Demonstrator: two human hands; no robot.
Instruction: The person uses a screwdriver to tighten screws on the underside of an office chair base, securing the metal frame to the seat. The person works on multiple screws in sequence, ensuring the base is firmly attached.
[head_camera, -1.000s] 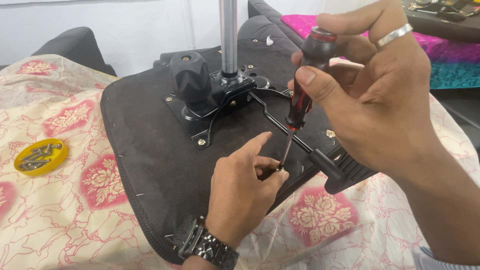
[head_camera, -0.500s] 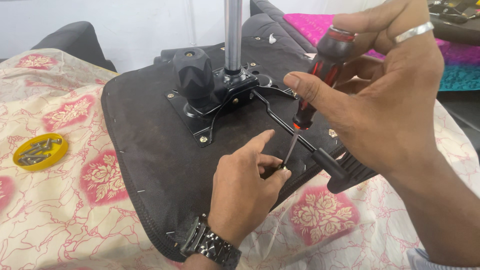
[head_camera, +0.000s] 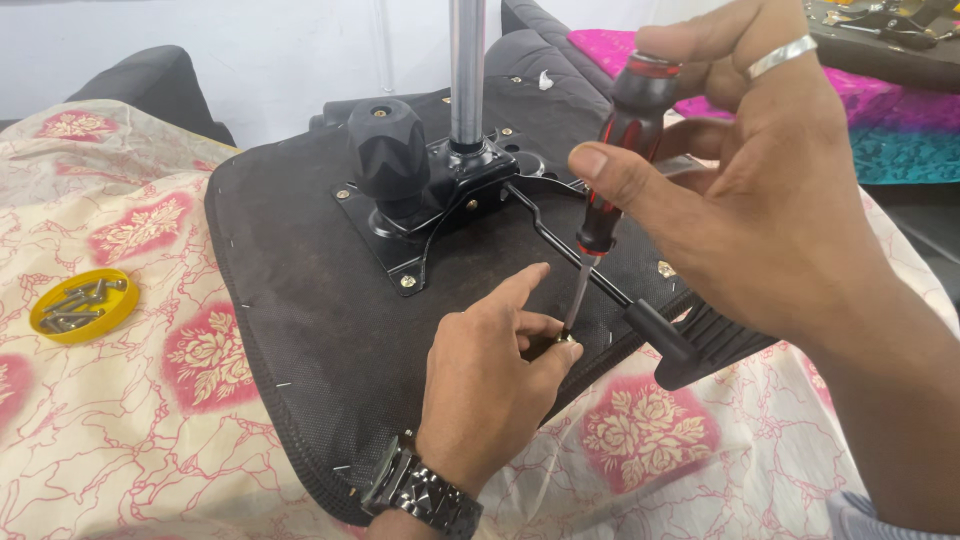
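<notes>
Floral sheet (head_camera: 150, 420) under upturned chair seat (head_camera: 330, 330). Left hand (head_camera: 490, 390) still pinching screw (head_camera: 566, 342) at 5 o'clock of seat; right hand (head_camera: 760, 200) clamped round screwdriver (head_camera: 610, 170), now steeper, tip seated.

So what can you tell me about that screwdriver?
The screwdriver has a chunky red-and-black handle, plastic or rubber by its look, and a thin bare metal shaft. It stands nearly upright, leaning slightly, tip down at a small screw near the edge of the black seat underside. The right hand grips the handle, thumb pressed across it. The left hand pinches around the tip, steadying it.
</notes>
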